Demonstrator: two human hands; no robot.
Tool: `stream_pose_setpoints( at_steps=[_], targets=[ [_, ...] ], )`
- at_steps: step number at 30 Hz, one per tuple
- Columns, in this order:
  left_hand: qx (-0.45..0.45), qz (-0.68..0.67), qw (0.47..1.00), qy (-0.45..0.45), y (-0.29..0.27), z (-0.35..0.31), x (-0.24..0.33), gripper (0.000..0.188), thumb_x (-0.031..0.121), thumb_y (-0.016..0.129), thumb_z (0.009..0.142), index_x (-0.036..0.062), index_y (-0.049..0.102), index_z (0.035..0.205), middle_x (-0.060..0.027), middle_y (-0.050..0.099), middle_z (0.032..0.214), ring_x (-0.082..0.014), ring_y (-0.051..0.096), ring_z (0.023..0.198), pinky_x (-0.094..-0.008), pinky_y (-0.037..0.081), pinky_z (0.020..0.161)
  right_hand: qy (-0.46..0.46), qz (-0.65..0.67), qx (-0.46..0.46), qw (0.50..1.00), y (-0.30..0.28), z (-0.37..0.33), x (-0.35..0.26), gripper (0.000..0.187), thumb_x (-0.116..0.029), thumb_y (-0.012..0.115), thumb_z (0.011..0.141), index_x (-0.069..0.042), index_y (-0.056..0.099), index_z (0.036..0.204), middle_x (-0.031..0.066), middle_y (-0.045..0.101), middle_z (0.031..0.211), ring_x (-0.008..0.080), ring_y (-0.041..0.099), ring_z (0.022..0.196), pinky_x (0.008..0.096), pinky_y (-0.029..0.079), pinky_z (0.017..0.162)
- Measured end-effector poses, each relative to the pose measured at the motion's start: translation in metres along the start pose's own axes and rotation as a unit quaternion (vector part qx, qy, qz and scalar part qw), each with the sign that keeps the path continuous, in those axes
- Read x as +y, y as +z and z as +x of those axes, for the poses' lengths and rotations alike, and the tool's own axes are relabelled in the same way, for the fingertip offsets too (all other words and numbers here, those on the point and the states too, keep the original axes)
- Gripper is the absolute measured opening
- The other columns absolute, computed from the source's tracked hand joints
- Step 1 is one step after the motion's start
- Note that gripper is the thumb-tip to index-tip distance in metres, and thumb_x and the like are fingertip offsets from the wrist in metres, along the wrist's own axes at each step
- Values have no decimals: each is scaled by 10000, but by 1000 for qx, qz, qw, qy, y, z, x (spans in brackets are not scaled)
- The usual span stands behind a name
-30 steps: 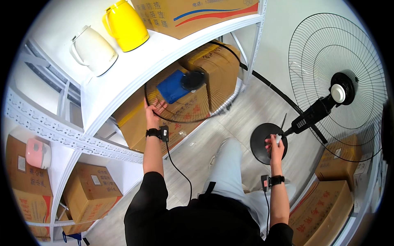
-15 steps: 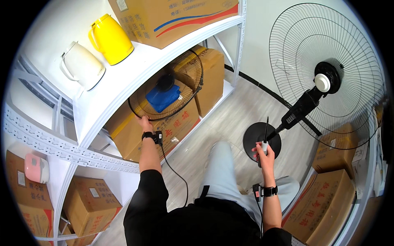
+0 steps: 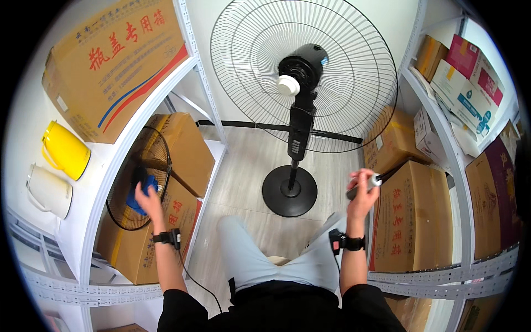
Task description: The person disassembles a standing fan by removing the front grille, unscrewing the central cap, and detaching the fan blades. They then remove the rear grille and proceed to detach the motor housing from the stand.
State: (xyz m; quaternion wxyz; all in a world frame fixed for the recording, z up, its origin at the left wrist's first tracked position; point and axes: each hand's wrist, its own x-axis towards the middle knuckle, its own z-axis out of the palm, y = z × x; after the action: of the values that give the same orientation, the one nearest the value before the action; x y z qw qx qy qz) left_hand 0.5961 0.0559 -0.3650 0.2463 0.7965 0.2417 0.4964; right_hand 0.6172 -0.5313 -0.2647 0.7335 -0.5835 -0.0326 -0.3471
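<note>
My right hand [image 3: 360, 193] is closed around the grey-and-black handle of a screwdriver [image 3: 374, 181]; its dark shaft points right and is hard to make out against the boxes. At the left, my left hand [image 3: 149, 203] has its fingers apart, in front of a loose round fan guard [image 3: 165, 145] that leans on boxes on the lower shelf. A blue cloth or pad [image 3: 133, 205] and a dark round part lie within that guard. Straight ahead stands a black floor fan [image 3: 297, 130] with a large wire rear guard [image 3: 243, 72], a white knob [image 3: 288, 86] at its hub and a round base [image 3: 298, 207].
White metal shelving flanks me on both sides. On the left shelf stand a yellow jug [image 3: 66, 150], a cream jug [image 3: 50, 191] and a large cardboard box [image 3: 116, 66]. More boxes [image 3: 412, 218] line the right, with a pink-and-white carton [image 3: 462, 91] above. Thin cables hang from my wrists.
My left hand has let go of the loose guard's rim. My view has turned right, so the standing fan is now ahead. The screwdriver has tipped from upright to pointing right.
</note>
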Motion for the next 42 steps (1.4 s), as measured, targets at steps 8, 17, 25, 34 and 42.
stream_pose_setpoints(
  at_steps=[8,17,25,34,42],
  targets=[
    [-254,-334,904,-83,129,-16,197,700,221,664,890,18,285,1443,-220,328,1452,-314,404,1306,-403,454,977,8,-50,54,997,-22,18,-6,171,-146,573,943,-14,573,1052,86,644,925,84,506,606,228,415,558],
    [-276,-377,849,248,136,-16,395,788,202,752,804,75,315,1448,-141,329,1438,-261,460,1218,-374,475,924,105,-71,27,992,-35,-16,22,183,-154,598,934,-25,605,1063,58,653,802,63,525,598,216,410,532],
    [-275,-420,833,234,160,32,365,764,71,665,860,73,218,1480,-157,264,1493,-291,419,1287,-396,444,986,125,-43,120,984,-68,12,10,210,-231,649,917,-48,643,1022,-7,579,671,53,534,560,213,409,504],
    [-315,-358,879,-3,193,47,278,760,281,627,926,83,169,1500,-178,276,1478,-300,401,1308,-395,388,1039,216,-563,343,720,-395,48,44,532,-278,592,802,34,477,1218,298,618,1072,444,600,1015,477,473,872],
    [-409,-411,790,-201,230,51,182,836,438,660,859,136,218,1501,-153,160,1533,-398,222,1374,-533,407,998,194,-799,282,495,-505,14,75,442,-186,561,797,23,507,1183,269,578,1139,407,563,1078,472,465,914]
  ],
)
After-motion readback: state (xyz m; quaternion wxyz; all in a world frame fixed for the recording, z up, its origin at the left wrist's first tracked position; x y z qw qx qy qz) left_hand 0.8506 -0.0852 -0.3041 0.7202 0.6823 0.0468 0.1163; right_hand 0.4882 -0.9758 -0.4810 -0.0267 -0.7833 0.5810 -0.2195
